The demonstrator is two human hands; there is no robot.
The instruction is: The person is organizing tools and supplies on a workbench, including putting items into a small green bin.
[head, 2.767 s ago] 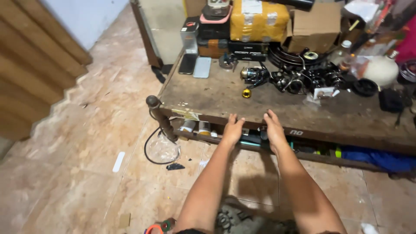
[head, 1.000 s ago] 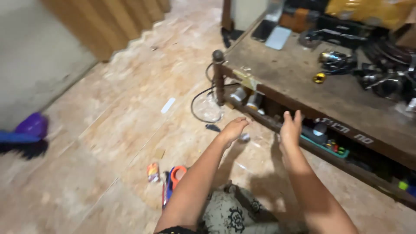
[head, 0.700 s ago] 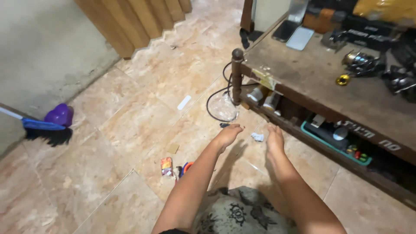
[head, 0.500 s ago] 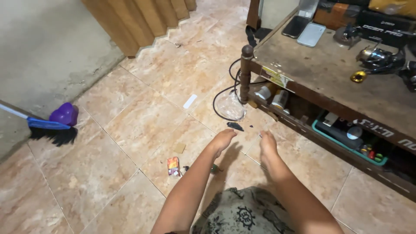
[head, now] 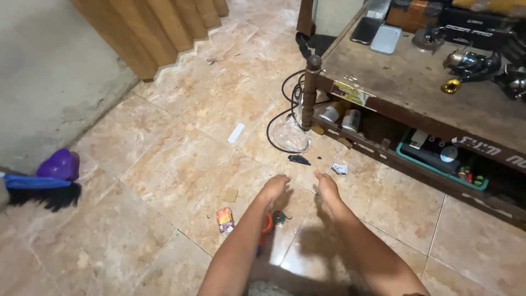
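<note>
Neither grip holds anything: the left hand (head: 272,187) and right hand (head: 327,189) hang loosely open above the tiled floor (head: 164,164), just over a small green spool (head: 279,217) and an orange-handled tool (head: 266,224).

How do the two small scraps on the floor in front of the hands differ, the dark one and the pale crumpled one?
The dark scrap is blackish, flat and pointed; the pale scrap is whitish and crumpled. The dark scrap lies near the clear plastic bag, farther from the hands; the pale scrap lies nearer the right hand, beside the low table. Both lie on the tiled floor, touched by neither the right hand nor the left hand.
</note>
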